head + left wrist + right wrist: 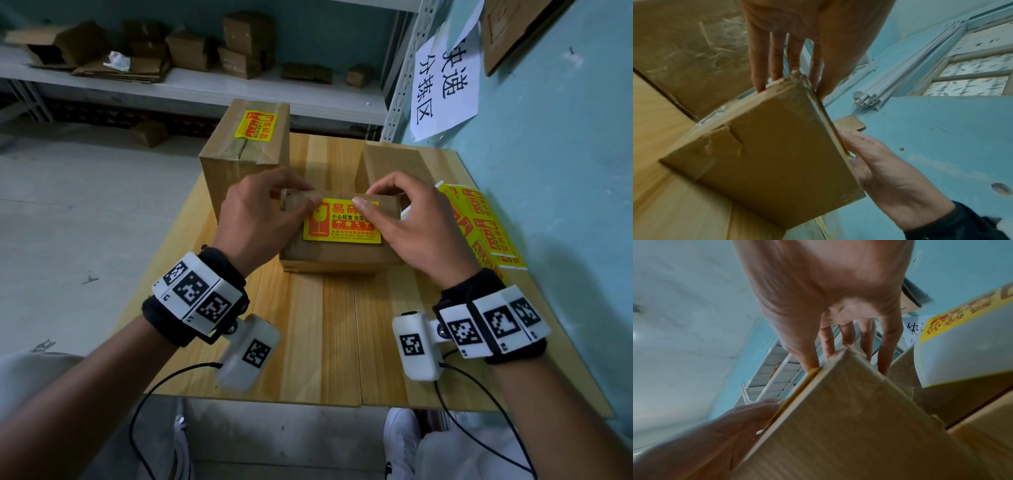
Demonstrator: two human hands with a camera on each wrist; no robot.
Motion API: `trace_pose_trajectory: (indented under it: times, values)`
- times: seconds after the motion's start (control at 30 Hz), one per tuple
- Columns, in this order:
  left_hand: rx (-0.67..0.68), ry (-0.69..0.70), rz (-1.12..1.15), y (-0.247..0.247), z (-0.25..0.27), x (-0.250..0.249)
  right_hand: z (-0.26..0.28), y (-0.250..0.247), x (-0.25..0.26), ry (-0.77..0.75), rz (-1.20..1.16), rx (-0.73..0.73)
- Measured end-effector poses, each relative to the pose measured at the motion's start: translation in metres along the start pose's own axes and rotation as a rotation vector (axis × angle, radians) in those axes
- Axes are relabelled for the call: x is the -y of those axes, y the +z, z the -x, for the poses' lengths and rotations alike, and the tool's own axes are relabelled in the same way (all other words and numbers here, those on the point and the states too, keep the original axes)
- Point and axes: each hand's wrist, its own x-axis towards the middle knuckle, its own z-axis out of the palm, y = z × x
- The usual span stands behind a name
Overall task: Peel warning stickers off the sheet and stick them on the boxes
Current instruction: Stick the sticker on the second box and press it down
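A small taped cardboard box (pixel 339 257) (pixel 777 154) (pixel 849 418) lies in the middle of the wooden table (pixel 339 325). A yellow warning sticker (pixel 342 228) sits flat on its top. My left hand (pixel 310 193) (pixel 793 84) holds the box's far left corner, with the thumb on the sticker's upper left corner. My right hand (pixel 366 196) (pixel 838 353) holds the far right corner, thumb pressing the sticker's upper edge. The yellow sticker sheet (pixel 479 226) (pixel 962 329) lies to the right of the box.
A taller box (pixel 246 154) bearing a yellow sticker (pixel 256 125) stands behind on the left. A plain box (pixel 390 164) stands behind on the right. A blue wall with a paper sign (pixel 445 75) runs along the table's right side. Shelves with cartons stand at the back.
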Motion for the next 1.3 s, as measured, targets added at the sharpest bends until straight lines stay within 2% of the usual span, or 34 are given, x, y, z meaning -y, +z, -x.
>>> trace_pose_trajectory:
  times: [0.17,0.4,0.57,0.73,0.9,1.03,1.3]
  values:
    - [0.005,0.004,-0.007,0.001,-0.002,0.001,-0.002,-0.004,-0.002,-0.02,-0.036,0.012]
    - [0.071,0.048,-0.076,0.003,0.004,-0.001,0.001,0.0,0.001,-0.029,0.047,0.044]
    - [0.185,0.108,-0.097,-0.001,0.003,0.002,0.0,-0.005,-0.002,-0.045,0.063,0.156]
    - [0.278,0.094,-0.094,-0.009,-0.001,0.003,-0.002,-0.013,-0.004,-0.035,0.061,0.249]
    - [0.216,0.103,-0.042,-0.007,0.001,0.001,-0.001,-0.006,-0.006,-0.047,0.062,0.197]
    - [0.202,0.109,-0.009,-0.009,-0.001,0.006,-0.002,-0.01,-0.008,-0.05,-0.003,0.195]
    - [0.382,0.042,0.07,-0.025,-0.013,0.013,-0.006,-0.025,-0.022,0.006,-0.179,0.299]
